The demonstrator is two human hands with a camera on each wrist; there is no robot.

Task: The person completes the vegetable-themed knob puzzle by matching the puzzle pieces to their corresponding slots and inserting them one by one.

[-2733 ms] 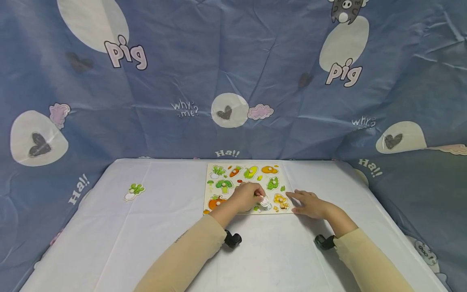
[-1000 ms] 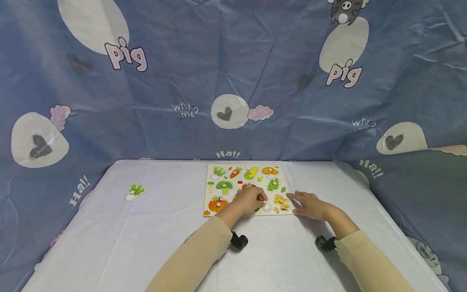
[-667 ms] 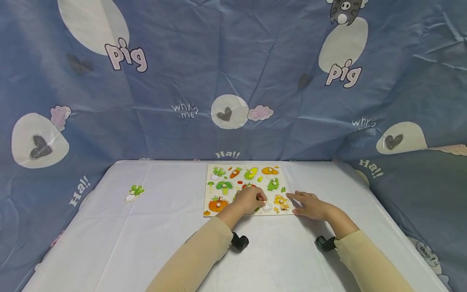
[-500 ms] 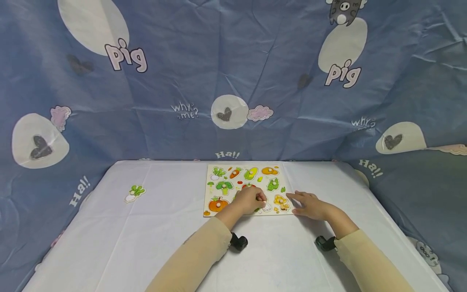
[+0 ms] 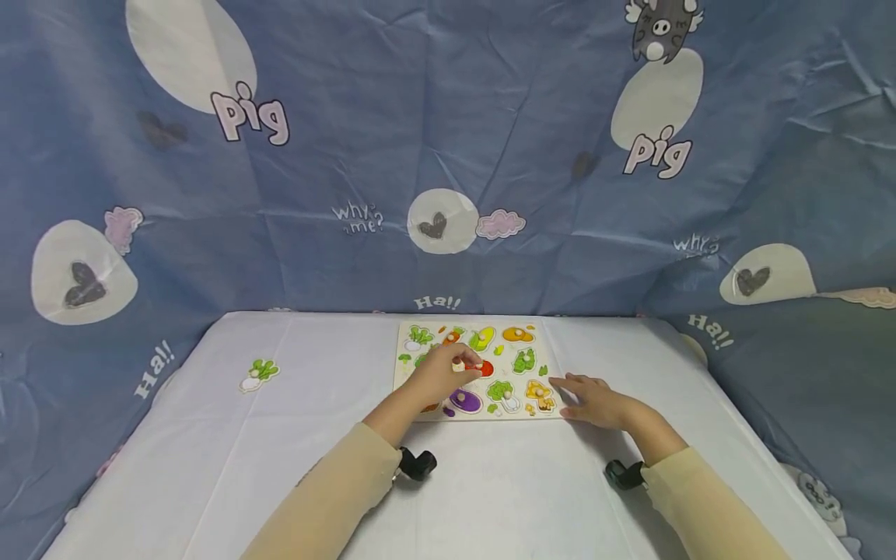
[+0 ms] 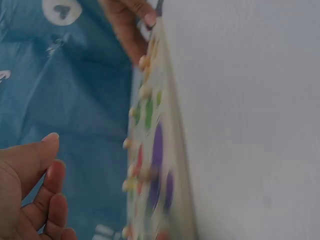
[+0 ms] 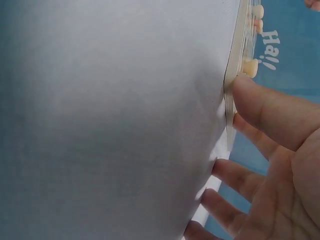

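A white puzzle board [image 5: 490, 377] with colourful vegetable pieces lies on the table. My left hand [image 5: 439, 375] hovers over its left half, thumb and index finger curved towards each other with nothing between them. In the left wrist view, that hand's thumb [image 6: 42, 152] is near the fingertips, apart from the board. A leafy cabbage piece [image 5: 504, 395] sits in the board, beside the purple eggplant piece [image 5: 465, 401]. My right hand [image 5: 595, 400] touches the board's right edge with fingers spread; in the right wrist view its thumb [image 7: 270, 107] rests at the board's edge.
A loose white radish piece [image 5: 259, 375] with green leaves lies on the white tablecloth [image 5: 315, 435] at the left. The mushroom piece [image 5: 540, 395] is close to the right hand. A blue printed cloth [image 5: 448, 155] hangs behind the table.
My left hand has let go of the cabbage piece and moved up and left, uncovering that piece and the eggplant. The right hand stays at the board's edge.
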